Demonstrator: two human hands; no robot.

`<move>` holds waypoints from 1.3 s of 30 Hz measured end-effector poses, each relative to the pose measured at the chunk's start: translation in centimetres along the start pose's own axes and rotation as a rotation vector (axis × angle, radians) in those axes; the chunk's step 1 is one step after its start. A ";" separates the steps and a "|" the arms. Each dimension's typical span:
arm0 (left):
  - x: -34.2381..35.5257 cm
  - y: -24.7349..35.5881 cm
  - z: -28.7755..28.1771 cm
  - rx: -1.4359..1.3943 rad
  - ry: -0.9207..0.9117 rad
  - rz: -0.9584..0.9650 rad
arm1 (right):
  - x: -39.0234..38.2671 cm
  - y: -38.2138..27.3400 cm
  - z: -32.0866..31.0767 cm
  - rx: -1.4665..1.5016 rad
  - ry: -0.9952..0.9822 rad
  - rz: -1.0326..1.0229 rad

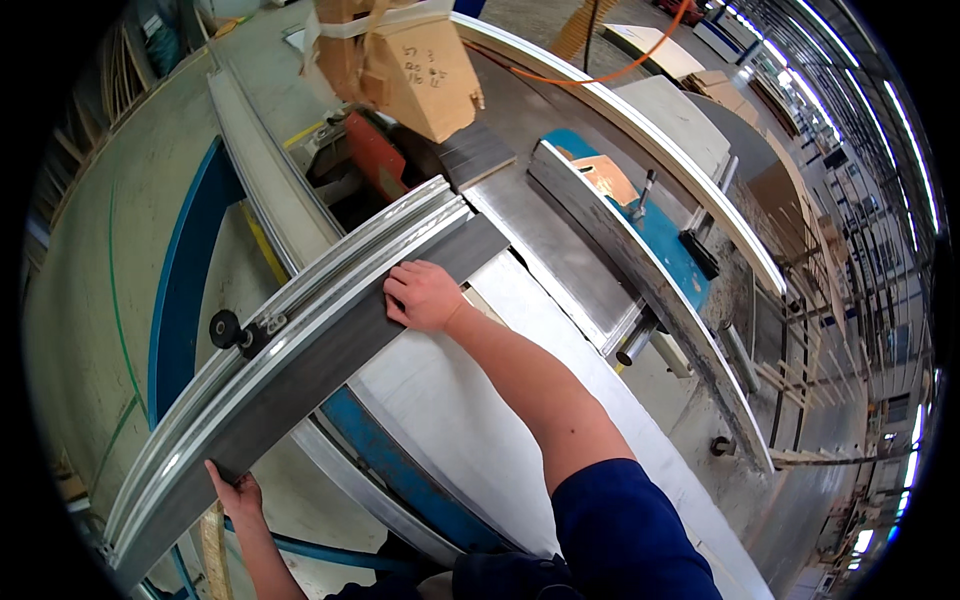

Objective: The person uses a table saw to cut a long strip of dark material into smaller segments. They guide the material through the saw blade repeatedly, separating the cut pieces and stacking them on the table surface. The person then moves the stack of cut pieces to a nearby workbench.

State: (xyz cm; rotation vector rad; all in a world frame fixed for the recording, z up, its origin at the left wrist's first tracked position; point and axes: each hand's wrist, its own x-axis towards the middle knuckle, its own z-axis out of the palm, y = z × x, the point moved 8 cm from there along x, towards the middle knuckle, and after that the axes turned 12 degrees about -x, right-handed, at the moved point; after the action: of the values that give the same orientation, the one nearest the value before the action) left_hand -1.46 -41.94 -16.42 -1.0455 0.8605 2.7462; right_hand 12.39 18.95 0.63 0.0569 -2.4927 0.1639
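A long dark grey board (300, 395) lies flush along an aluminium fence (330, 290), running from the lower left up toward the saw's middle. My left hand (237, 495) grips the board's near edge at its lower-left part, thumb on top and the other fingers partly hidden at the edge. Farther up, my right hand (425, 295) bears on the board close to the fence, its fingers curled and pressed to the surface. On the fence, between the two hands' positions, sits a flip stop with a black knob (226, 328).
A pale sliding table (470, 400) lies under my right arm. Beyond it stand a grey rip fence (640, 260), a blue plate (655, 235) and an orange-red cover (375, 150). A cardboard box (425, 75) hangs over the saw. A blue frame (185, 280) curves at the left.
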 end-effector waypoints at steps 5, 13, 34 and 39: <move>0.3 -2.5 1.2 0.014 -0.011 -0.014 | -0.1 -1.9 0.7 0.074 0.028 0.040; -4.5 -13.0 4.5 0.189 0.059 -0.301 | 1.6 -7.0 2.5 0.069 -0.017 -0.028; -2.7 -9.7 4.0 0.098 -0.041 -0.223 | 0.5 -3.7 1.7 0.009 0.014 -0.055; -4.3 -11.0 4.9 0.029 0.002 -0.119 | 0.5 -2.9 1.5 -0.012 0.003 -0.068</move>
State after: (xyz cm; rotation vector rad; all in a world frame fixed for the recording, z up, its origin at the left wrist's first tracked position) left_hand 1.82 -29.58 -15.92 -1.0582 0.8078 2.6282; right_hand 11.31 15.91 0.04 0.1364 -2.4851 0.1199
